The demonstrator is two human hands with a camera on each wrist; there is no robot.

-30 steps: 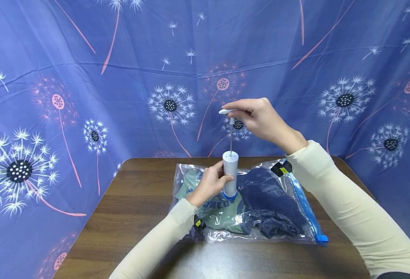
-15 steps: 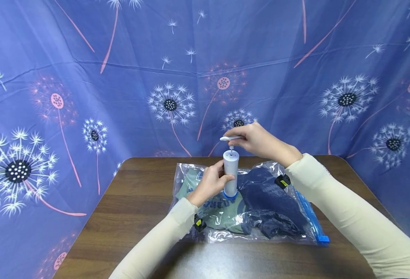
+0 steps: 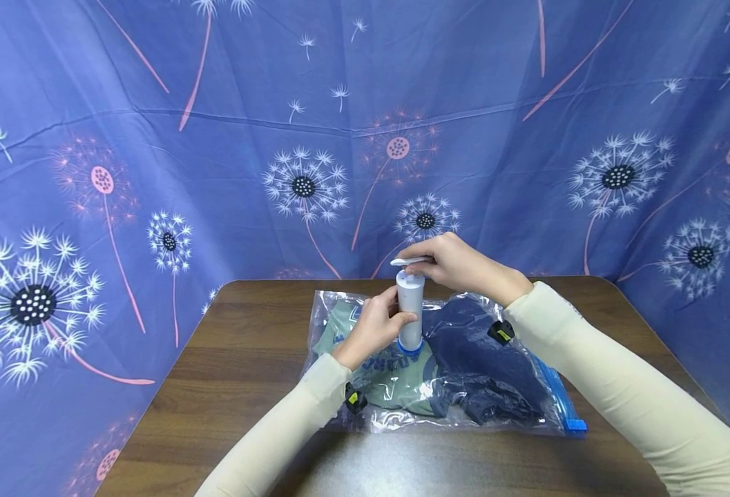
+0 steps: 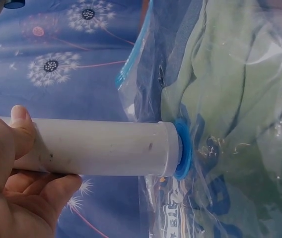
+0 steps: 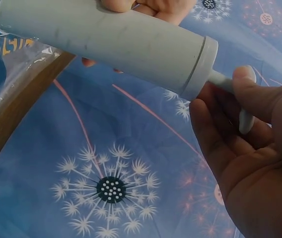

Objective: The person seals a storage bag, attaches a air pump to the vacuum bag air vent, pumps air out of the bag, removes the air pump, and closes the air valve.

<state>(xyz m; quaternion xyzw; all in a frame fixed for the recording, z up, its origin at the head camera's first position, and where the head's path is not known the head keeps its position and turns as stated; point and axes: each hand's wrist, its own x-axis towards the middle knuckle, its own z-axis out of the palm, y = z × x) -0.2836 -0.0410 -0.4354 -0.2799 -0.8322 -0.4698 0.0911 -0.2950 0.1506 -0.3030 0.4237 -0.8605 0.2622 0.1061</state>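
On the brown wooden table (image 3: 240,359) lies one clear plastic vacuum bag (image 3: 520,421), flat, near the far edge and roughly centred. It holds two garments: one green garment (image 3: 396,383) with blue lettering on the left, and one dark blue garment (image 3: 483,373) on the right, the two touching. One blue zip strip (image 3: 563,404) runs along the bag's right edge.

One white hand pump (image 3: 410,307) stands upright on the bag, its barrel seated on one blue valve (image 4: 181,148) over the green garment. One white T-handle (image 3: 409,261) sits just above the barrel top, with very little of the rod showing.

Two hands are in view. The left hand (image 3: 371,331) is curled round the lower barrel, thumb (image 4: 21,130) lying along it, as the left wrist view confirms. The right hand (image 3: 464,266) grips the T-handle, fingers wrapped over the crossbar with the stem between them. Both arms wear cream sleeves (image 3: 613,386), each with one black wrist device; the left one (image 3: 353,399) and the right one (image 3: 501,332) are both partly visible.

One blue cloth backdrop (image 3: 153,138) printed with white and pink dandelions hangs close behind and to both sides of the table.
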